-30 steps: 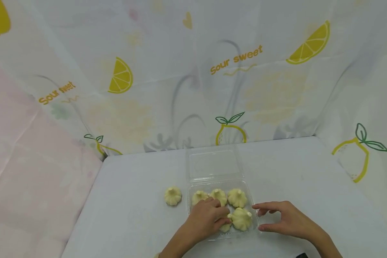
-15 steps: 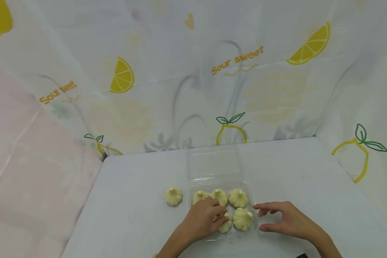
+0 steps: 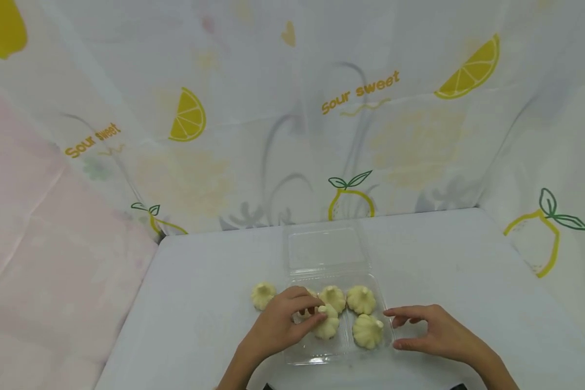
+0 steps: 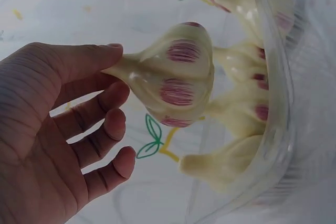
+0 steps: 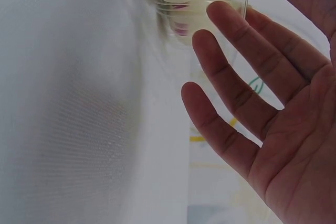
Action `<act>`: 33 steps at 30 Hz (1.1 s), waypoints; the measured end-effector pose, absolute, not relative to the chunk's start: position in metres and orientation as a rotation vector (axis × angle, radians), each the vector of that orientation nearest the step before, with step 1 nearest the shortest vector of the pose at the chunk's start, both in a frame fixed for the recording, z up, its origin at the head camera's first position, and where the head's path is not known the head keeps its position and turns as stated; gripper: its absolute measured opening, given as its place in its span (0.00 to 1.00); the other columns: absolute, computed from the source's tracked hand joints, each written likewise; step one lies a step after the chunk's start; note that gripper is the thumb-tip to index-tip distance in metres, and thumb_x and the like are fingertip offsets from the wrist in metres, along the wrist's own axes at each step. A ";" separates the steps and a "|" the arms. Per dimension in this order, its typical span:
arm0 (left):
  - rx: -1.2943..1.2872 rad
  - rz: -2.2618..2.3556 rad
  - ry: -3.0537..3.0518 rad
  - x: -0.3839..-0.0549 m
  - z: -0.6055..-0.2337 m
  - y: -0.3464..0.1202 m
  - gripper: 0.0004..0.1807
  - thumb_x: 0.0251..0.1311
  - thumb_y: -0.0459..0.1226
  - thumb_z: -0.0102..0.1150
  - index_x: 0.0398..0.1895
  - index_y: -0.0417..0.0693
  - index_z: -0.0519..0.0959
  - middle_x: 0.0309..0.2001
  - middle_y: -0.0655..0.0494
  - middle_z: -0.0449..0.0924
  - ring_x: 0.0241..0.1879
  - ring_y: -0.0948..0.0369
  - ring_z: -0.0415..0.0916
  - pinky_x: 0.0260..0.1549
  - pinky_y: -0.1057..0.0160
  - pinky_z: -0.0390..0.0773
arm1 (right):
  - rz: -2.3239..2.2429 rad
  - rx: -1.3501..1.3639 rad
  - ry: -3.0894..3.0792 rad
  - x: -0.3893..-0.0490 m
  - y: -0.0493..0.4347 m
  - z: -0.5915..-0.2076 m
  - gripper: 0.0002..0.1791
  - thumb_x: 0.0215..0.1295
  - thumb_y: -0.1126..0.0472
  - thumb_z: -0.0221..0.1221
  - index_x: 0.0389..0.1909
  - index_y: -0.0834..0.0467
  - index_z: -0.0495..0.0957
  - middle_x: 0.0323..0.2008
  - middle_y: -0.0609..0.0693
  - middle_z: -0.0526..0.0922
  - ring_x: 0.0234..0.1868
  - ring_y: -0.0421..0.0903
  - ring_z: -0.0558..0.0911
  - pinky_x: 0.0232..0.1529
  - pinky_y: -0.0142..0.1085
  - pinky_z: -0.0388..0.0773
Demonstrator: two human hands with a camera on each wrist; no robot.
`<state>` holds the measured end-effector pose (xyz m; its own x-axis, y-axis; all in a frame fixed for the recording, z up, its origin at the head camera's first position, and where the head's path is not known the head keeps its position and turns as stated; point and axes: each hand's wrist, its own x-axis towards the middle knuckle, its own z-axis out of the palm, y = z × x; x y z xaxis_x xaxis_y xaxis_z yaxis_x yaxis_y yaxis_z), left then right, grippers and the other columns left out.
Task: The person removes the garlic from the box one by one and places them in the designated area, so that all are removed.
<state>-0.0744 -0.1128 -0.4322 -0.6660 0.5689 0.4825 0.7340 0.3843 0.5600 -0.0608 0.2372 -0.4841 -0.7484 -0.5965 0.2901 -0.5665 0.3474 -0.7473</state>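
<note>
My left hand [image 3: 283,319] pinches a garlic bulb [image 4: 173,77] by its stem between thumb and forefinger, the other fingers loosely curled. Pale cream with purple streaks, this bulb hangs above the front left of a clear plastic container [image 3: 317,359], apart from the bulbs inside. In the container, a back row of bulbs includes a middle bulb [image 3: 332,299] and a right bulb [image 3: 362,299]; the left one is mostly behind my left hand. Another bulb [image 3: 368,331] lies front right. My right hand [image 3: 426,327] is beside the container's right wall, fingers apart, holding nothing.
A loose garlic bulb [image 3: 262,295] lies on the white table [image 3: 205,281] left of the container. The container's clear lid [image 3: 326,249] is folded back toward the wall. A lemon-printed cloth [image 3: 292,135] surrounds the table's back and sides.
My left hand has raised the garlic bulb from the container's front row and moved it leftward, still pinching it. My right hand has stayed in place.
</note>
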 end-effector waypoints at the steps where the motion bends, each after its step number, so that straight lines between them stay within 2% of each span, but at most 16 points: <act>1: -1.155 -1.166 -2.428 -0.075 -0.431 -0.115 0.05 0.61 0.39 0.69 0.39 0.54 0.85 0.34 0.68 0.77 0.31 0.66 0.75 0.29 0.75 0.74 | -1.397 -1.098 2.550 -0.060 0.238 -0.485 0.28 0.54 0.57 0.74 0.58 0.54 0.79 0.39 0.41 0.85 0.38 0.40 0.83 0.39 0.39 0.81; 6: -1.111 -1.229 -2.388 -0.077 -0.431 -0.129 0.08 0.59 0.36 0.70 0.42 0.53 0.85 0.34 0.68 0.77 0.32 0.67 0.75 0.30 0.74 0.74 | -1.399 -1.099 2.537 -0.058 0.240 -0.488 0.29 0.54 0.57 0.74 0.58 0.54 0.79 0.39 0.41 0.85 0.38 0.40 0.83 0.39 0.39 0.81; 11: -1.108 -1.230 -2.290 -0.081 -0.431 -0.142 0.12 0.56 0.32 0.71 0.43 0.49 0.84 0.33 0.62 0.78 0.31 0.63 0.76 0.31 0.74 0.75 | -1.389 -1.117 2.531 -0.058 0.240 -0.488 0.29 0.54 0.57 0.73 0.58 0.54 0.79 0.39 0.41 0.85 0.39 0.40 0.83 0.39 0.39 0.81; 20: -1.013 -1.221 -2.255 -0.092 -0.431 -0.175 0.16 0.46 0.24 0.74 0.40 0.43 0.85 0.32 0.57 0.79 0.29 0.60 0.77 0.30 0.75 0.74 | -1.375 -1.139 2.553 -0.061 0.236 -0.484 0.29 0.54 0.57 0.73 0.58 0.54 0.79 0.39 0.41 0.85 0.38 0.40 0.83 0.40 0.39 0.81; 33: -0.794 -1.147 -2.287 -0.092 -0.422 -0.214 0.19 0.49 0.25 0.73 0.44 0.49 0.85 0.33 0.64 0.79 0.31 0.66 0.75 0.31 0.73 0.74 | -1.379 -1.087 2.558 -0.062 0.237 -0.483 0.28 0.54 0.57 0.73 0.58 0.54 0.79 0.38 0.42 0.85 0.38 0.40 0.83 0.39 0.40 0.81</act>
